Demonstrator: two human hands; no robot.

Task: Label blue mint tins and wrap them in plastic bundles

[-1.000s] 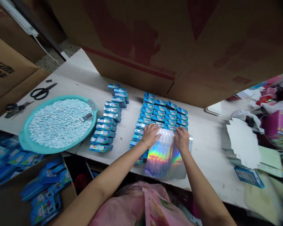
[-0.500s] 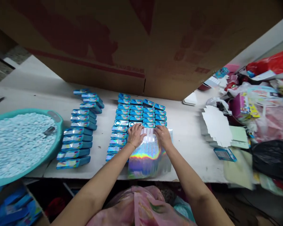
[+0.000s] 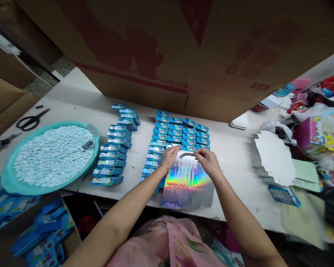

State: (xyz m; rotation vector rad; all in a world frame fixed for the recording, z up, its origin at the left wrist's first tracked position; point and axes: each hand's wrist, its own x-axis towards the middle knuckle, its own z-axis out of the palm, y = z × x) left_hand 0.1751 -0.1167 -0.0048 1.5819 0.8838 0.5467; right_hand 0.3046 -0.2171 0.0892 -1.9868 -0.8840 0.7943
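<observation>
Pinching the strip (image 3: 187,154) by its right end in the right hand (image 3: 209,162), over the sheet's (image 3: 187,189) far part — pointing it crosswise toward the left hand (image 3: 169,157), curling close by with a grip too hidden to tell.

A narrow, curved strip (image 3: 187,154) had appeared at the top edge of the shiny sheet (image 3: 187,189), pinched by the right hand (image 3: 208,161), which had earlier rested there. The view had swung back, returning the whole turquoise basin (image 3: 7,178) and black scissors (image 3: 30,121) to the left.
</observation>
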